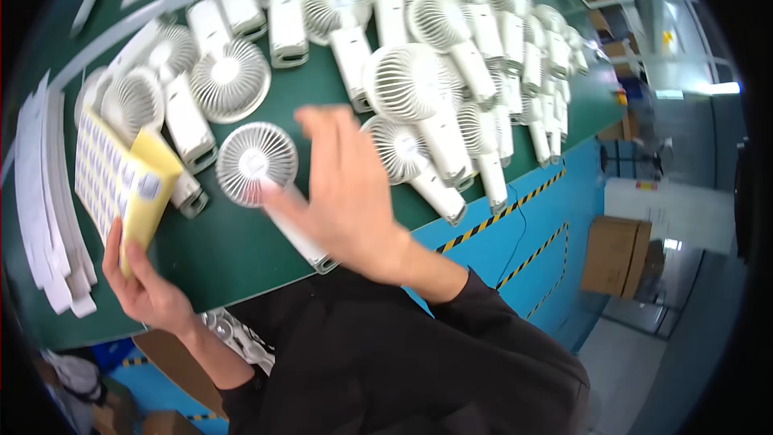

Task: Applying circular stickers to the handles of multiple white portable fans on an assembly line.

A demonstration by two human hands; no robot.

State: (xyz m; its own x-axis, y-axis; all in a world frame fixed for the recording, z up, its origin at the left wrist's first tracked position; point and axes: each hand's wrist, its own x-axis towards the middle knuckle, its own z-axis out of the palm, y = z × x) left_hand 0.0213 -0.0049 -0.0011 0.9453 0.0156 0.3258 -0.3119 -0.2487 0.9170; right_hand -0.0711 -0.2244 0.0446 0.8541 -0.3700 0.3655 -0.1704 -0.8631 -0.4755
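Observation:
My left hand (pixel 155 294) pinches the lower edge of a folded sheet of labels (pixel 153 181), yellow on its backing side with rows of small printed stickers. In front of me a white handheld fan (pixel 256 159) lies on the green table, its round grille facing up. Over this fan's handle hovers my right hand (pixel 354 193), slightly blurred, fingers stretched out and thumb near the grille. Nothing shows in that hand, though its palm side is hidden, and I cannot tell whether it touches the fan. Part of the handle is covered by the hand.
Many more white handheld fans (pixel 403 84) crowd the table's far side and right, some stacked. A pile of white paper strips (pixel 48 201) lies at the left edge. A cardboard box (pixel 616 254) stands on the floor at right, past black-and-yellow floor tape (pixel 507 209).

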